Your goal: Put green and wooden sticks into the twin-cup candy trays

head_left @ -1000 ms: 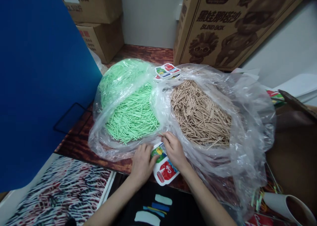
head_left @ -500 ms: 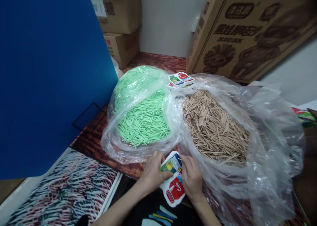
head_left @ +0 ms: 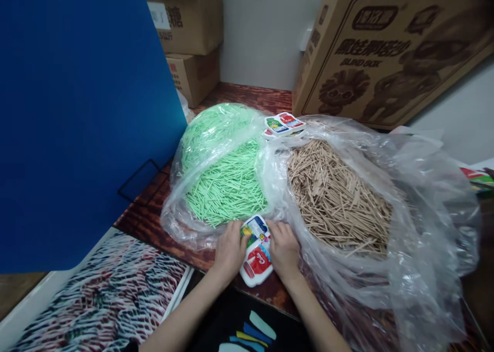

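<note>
My left grip and right grip both closed on the printed card pack at the bench near edge, touching the green-stick bag.

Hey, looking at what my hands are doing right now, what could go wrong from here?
The plastic bags lie open just behind the left hand and right hand; a nudge could spill green sticks or tan sticks onto the table. The printed tray both hands grip sits near the table's front edge and might drop if released.
</note>
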### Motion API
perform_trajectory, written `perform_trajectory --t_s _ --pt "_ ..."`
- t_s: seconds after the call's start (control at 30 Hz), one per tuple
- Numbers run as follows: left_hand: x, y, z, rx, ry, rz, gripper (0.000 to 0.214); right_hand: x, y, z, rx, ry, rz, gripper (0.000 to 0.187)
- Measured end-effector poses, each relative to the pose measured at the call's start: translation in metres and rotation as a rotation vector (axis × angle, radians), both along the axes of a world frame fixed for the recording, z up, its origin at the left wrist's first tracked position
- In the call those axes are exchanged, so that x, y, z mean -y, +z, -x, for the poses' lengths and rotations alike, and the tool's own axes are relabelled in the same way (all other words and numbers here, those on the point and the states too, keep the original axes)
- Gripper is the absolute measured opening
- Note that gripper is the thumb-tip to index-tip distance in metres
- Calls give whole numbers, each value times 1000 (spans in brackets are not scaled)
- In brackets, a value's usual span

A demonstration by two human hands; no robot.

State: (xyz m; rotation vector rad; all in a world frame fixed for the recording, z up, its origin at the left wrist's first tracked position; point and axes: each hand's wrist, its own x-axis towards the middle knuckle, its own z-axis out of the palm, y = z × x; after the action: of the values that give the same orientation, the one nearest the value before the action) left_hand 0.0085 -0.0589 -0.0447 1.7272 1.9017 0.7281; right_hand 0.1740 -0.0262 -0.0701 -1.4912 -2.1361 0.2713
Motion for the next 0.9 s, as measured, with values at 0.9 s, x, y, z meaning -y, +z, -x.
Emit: perform_trajectory --t_s 0.9 --pt "-8 -19 -8 129 166 -253 21 -116 96 116 466 220 171 22"
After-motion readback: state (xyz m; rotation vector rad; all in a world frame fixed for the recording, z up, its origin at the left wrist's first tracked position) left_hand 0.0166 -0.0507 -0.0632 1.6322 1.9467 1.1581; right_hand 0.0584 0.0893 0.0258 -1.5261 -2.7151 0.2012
